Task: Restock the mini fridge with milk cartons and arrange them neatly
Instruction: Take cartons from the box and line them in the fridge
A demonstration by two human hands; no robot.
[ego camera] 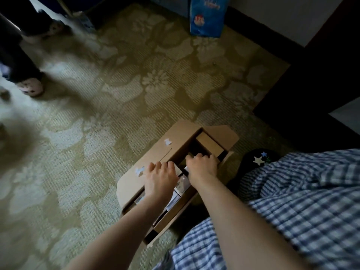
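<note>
An open brown cardboard box (134, 180) lies on the patterned carpet in front of me, its flaps folded outward. Several pale milk cartons (182, 185) stand packed inside it, mostly covered by my arms. My left hand (160, 177) reaches into the box with its fingers curled over the top of a carton. My right hand (202, 165) is beside it, deeper in the box, fingers curled round another carton top. The far part of the box is dark. No mini fridge is in view.
A blue printed bag (207, 16) stands against the wall at the back. Another person's legs and pink slippers (32, 87) are at the far left. Dark furniture (311, 90) fills the right. My slippered foot (257, 158) is right of the box.
</note>
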